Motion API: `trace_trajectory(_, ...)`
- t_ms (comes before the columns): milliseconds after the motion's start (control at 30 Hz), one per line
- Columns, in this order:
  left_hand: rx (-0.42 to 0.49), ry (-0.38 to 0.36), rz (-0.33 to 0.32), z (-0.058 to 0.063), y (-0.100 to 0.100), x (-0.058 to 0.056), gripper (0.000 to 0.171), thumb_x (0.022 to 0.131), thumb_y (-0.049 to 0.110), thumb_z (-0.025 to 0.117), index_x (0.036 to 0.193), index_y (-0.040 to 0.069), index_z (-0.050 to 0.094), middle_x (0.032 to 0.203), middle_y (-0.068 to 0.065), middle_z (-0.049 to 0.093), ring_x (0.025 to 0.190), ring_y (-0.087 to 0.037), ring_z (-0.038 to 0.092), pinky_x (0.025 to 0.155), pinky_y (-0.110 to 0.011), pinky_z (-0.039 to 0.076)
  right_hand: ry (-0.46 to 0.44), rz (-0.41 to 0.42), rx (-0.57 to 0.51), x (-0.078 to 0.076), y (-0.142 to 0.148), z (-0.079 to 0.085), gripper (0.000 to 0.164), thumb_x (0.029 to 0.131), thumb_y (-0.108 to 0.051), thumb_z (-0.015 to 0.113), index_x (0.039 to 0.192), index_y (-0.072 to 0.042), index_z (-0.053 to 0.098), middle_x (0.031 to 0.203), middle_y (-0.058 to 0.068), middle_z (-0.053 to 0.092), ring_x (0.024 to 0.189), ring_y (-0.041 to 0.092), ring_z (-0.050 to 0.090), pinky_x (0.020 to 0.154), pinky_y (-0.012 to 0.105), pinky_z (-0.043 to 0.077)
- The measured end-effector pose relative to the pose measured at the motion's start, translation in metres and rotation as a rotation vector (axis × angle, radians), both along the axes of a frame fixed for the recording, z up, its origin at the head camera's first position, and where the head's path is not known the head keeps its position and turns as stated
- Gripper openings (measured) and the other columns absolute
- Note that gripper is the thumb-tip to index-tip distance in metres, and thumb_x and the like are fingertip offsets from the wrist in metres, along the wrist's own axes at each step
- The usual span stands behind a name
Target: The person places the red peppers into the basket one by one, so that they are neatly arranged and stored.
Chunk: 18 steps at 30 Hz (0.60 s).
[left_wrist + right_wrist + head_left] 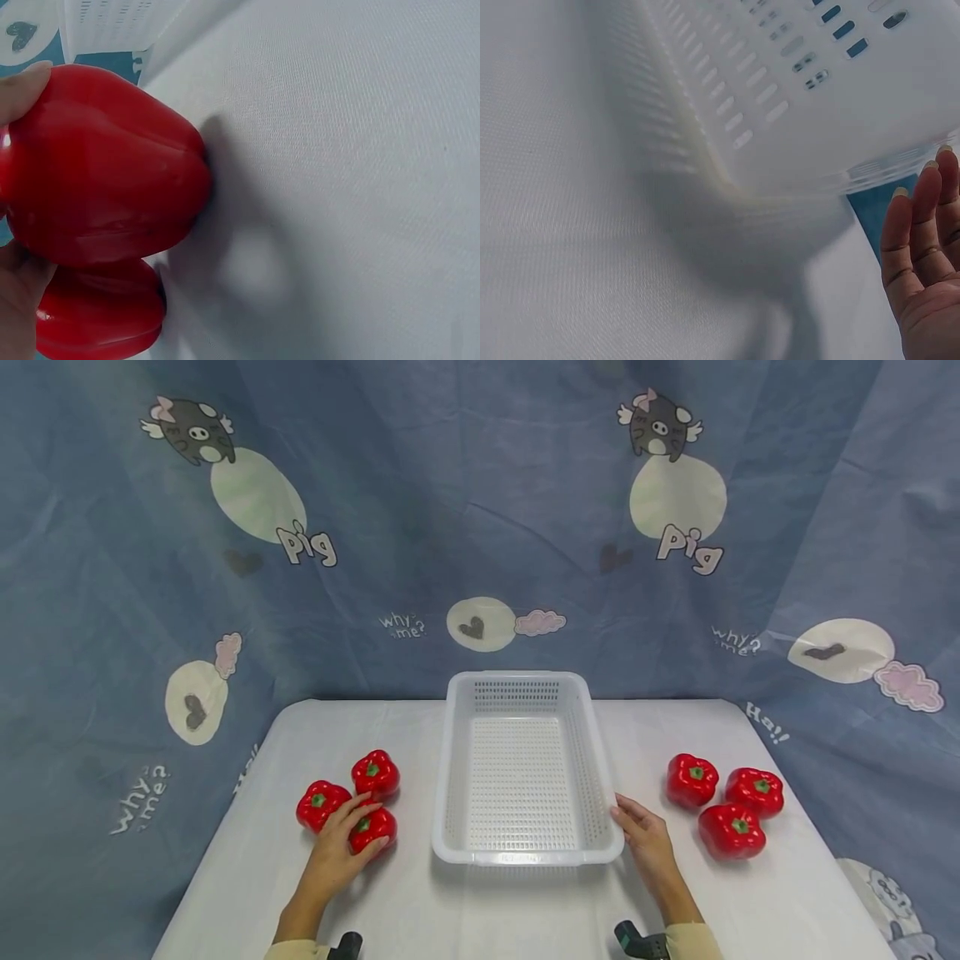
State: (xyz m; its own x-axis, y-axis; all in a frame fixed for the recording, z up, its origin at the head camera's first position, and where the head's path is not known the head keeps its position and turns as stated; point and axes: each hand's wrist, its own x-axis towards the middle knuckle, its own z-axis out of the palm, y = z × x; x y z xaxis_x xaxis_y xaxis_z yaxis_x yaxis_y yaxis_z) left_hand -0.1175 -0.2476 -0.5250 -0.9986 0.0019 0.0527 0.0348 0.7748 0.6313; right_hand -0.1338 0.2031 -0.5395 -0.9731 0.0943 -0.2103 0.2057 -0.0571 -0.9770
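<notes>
On the left, my left hand (335, 858) grips a red bell pepper (380, 833), thumb on its near side and fingers over its far side. The left wrist view shows this pepper (112, 165) large, with a second bell pepper (101, 311) close below it. Two more red bell peppers, one behind (377, 768) and one to the left (313, 806), sit near that hand. A white perforated plastic basket (517, 858) stands in the middle with nothing in it. My right hand (654, 852) touches its right rim near the front corner, fingers (924, 225) nearly straight.
Three red bell peppers lie grouped at the right: one at the back left (692, 781), one at the right (757, 791) and one in front (727, 835). A white cloth covers the table (525, 910). Behind it hangs a blue printed curtain (420, 568).
</notes>
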Motion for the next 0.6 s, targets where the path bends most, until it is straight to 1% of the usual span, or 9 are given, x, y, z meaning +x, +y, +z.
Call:
trace_trajectory(100,-0.009,-0.016,0.0,0.0014,-0.0001,0.0008,0.063,0.077,0.028,0.08,0.133,0.012,0.055,0.145,-0.015,0.039,0.135,-0.041,0.03,0.096,-0.063,0.039,-0.003,0.0,-0.006,-0.0003,0.0002,-0.0001,0.053,0.095,-0.026,0.062,0.136,0.005,0.048,0.136,0.017,0.054,0.101,0.002,0.063,0.088,0.021,0.05)
trace_trajectory(333,-0.014,-0.081,-0.002,0.0049,-0.001,0.0023,0.065,0.078,0.033,0.079,0.135,0.016,0.055,0.147,-0.014,0.036,0.137,-0.041,0.027,0.096,-0.065,0.037,-0.026,0.003,-0.025,-0.0005,0.0001,0.0006,0.055,0.094,-0.028,0.062,0.137,0.003,0.047,0.138,0.017,0.052,0.103,0.002,0.063,0.09,0.023,0.05)
trace_trajectory(467,-0.028,-0.081,-0.008,0.0037,-0.0018,0.002,0.066,0.077,0.035,0.08,0.135,0.017,0.055,0.147,-0.015,0.037,0.136,-0.042,0.028,0.097,-0.064,0.038,-0.049,-0.007,-0.082,-0.0008,-0.0003,0.0016,0.056,0.094,-0.027,0.064,0.138,0.003,0.046,0.138,0.014,0.053,0.104,0.005,0.064,0.091,0.026,0.05)
trace_trajectory(600,-0.035,-0.093,-0.014,0.0029,-0.0029,0.0025,0.066,0.077,0.032,0.08,0.136,0.016,0.054,0.146,-0.017,0.037,0.136,-0.044,0.029,0.096,-0.064,0.038,-0.054,-0.016,-0.137,-0.0002,0.0001,0.0017,0.057,0.094,-0.025,0.064,0.138,0.004,0.045,0.132,0.008,0.059,0.105,0.008,0.065,0.092,0.027,0.05)
